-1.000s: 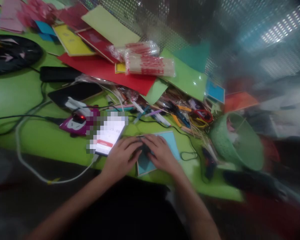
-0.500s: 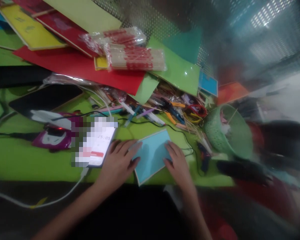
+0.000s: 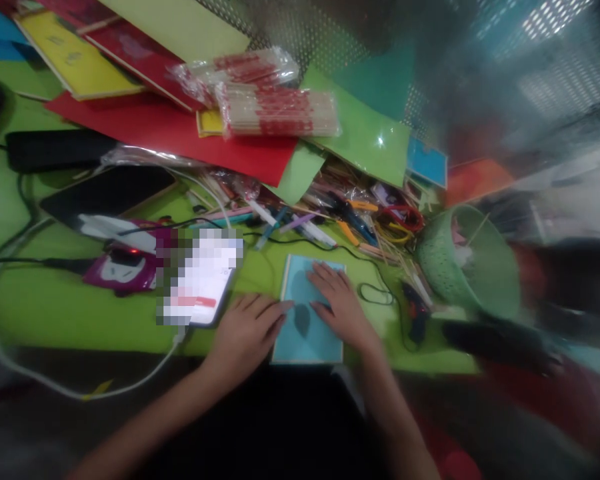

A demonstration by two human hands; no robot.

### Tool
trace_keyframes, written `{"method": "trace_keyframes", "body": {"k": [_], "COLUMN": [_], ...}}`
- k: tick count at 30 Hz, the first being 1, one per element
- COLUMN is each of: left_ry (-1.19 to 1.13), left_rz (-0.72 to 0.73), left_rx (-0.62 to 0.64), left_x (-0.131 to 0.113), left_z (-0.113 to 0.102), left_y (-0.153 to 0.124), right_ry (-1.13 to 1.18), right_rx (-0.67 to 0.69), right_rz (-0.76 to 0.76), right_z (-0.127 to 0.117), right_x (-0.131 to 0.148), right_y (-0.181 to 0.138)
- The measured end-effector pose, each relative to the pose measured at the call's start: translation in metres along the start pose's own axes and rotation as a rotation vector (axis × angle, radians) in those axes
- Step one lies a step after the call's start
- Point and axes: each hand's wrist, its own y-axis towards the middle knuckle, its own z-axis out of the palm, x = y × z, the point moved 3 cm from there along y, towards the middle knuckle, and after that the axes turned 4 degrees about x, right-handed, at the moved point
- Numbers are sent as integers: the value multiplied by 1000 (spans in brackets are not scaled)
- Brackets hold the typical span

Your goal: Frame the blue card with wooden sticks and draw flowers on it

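Observation:
A light blue rectangular panel (image 3: pixel 300 340) with pale edging lies on the green table near its front edge, its long sides pointing away from me. My left hand (image 3: pixel 250 328) rests at the panel's left edge, fingers stretched out and fingertips touching it. Across the panel's right half lies my right hand (image 3: pixel 337 303), flat with its fingers extended. Neither hand is wrapped around anything. Just left of my left hand is a phone (image 3: pixel 220 287) with a lit, partly blurred-out screen and a white cable plugged in.
Pens, sticks and pliers (image 3: pixel 353 217) lie in a heap behind the panel. A glue gun (image 3: pixel 415 313) and a green basket (image 3: pixel 435 260) stand to the right. Plastic-wrapped stick bundles (image 3: pixel 280 113) sit on coloured sheets at the back. A purple packet (image 3: pixel 125 270) lies left.
The blue panel has turned from a slant to nearly straight. My right hand has moved from its right edge onto its surface. The view has shifted slightly.

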Motion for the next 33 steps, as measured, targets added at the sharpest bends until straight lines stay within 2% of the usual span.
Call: {"method": "trace_keyframes", "body": {"k": [4,8,13,19,25,33], "left_ry": [28,41,73,116,201,175], "left_rz": [-29,-18,-13,-12,-10,-84], "left_rx": [19,84,159,166,175,174], "left_x": [7,12,17,18,15,13], "left_z": [4,7,12,13,13,14], "left_y": [7,14,17,17,16,19], "right_ry": [72,63,-18,-63,-67,-51], "right_rx": [-190,-267,-260,-186,-207,-223], "right_rz": [41,121,202,160,147,117], "right_z": [-7,-8,-3,4,9,11], "right_x": [-16,-39,-52,-47,-45,-48], "right_y": [-16,-46,-67,-60,-58,-59]}}
